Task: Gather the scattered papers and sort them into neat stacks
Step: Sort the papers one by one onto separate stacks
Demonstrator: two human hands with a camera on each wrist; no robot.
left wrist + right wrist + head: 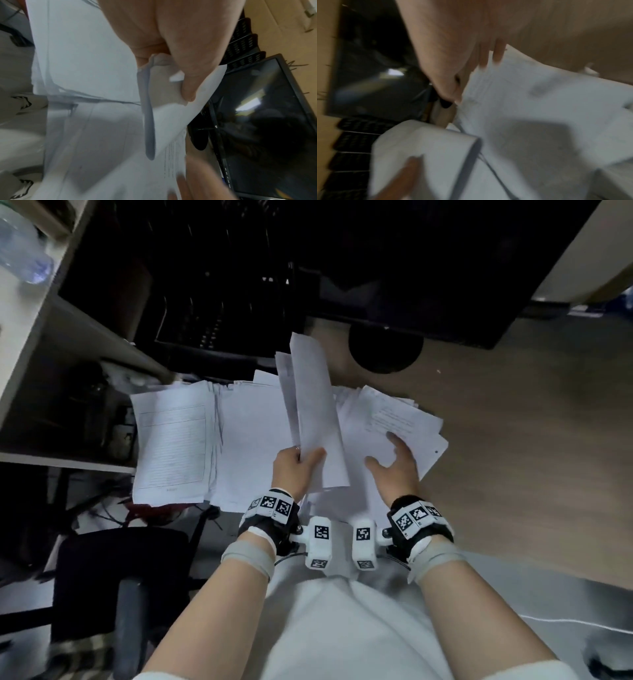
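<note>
A small sheaf of white sheets (317, 405) stands raised above the wooden desktop (513, 440), its long axis running from the near edge toward the far edge and leaning slightly left at the top; the sheets bow lengthwise. The left hand (294, 470) grips the sheaf at its near end, thumb on the upper face and the other fingers curled underneath, as the left wrist view confirms with the thumb (185, 75) pressing the curled paper edge.

Beneath and around the sheaf, paper covers the near-left part of the desktop. At the left lies a stack topped by a ruled form (171, 440), long axis also near to far; its print is too small to read. A stack with a blank top sheet (250, 440) lies just beside it. To the right a looser, fanned pile (394, 419) lies askew, its top sheet carrying a few lines of unreadable text. The right hand (394, 470) rests over this pile with fingers spread and relaxed, gripping nothing.

Toward the far edge stands a dark monitor (265, 121) on a round black base (385, 350), with black mesh trays (243, 44) beside it; whether they hold anything cannot be told. A clear plastic bottle (20, 248) sits at the far left.
</note>
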